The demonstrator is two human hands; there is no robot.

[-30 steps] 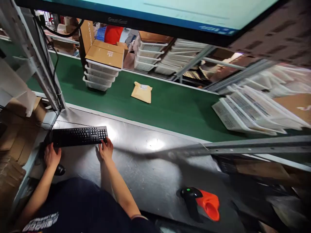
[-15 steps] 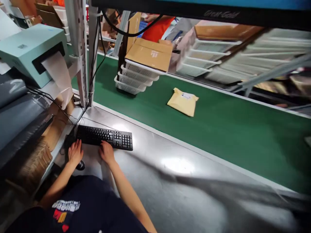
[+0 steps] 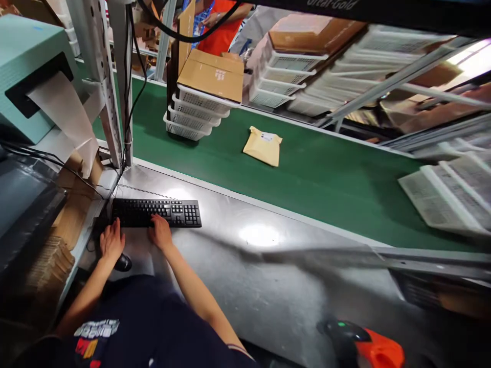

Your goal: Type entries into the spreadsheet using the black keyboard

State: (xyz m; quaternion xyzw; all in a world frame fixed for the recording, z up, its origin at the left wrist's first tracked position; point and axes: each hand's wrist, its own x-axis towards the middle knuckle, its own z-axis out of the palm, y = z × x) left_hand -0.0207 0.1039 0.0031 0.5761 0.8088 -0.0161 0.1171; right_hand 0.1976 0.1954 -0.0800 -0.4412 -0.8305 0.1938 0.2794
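A black keyboard (image 3: pixel 157 212) lies on the steel worktable (image 3: pixel 245 286) near its left end. My left hand (image 3: pixel 111 241) rests at the keyboard's front left corner, fingers spread and flat, with a black mouse (image 3: pixel 123 263) just beside its wrist. My right hand (image 3: pixel 160 233) lies on the keyboard's front edge near the middle, fingers stretched onto the keys. Neither hand holds anything.
A green conveyor belt (image 3: pixel 330 189) behind the table carries a yellow padded envelope (image 3: pixel 263 146), stacked white baskets topped by a cardboard box (image 3: pixel 199 102), and more white baskets (image 3: pixel 448 197) at right. A label printer (image 3: pixel 26 76) stands left. An orange-and-black scanner (image 3: pixel 364 345) sits front right. A person in orange (image 3: pixel 218 30) works beyond.
The camera has swung, left then back right, so the scanner and right-hand baskets show again. My right hand moved from the number pad to the keyboard's middle. My left hand stays by the mouse.
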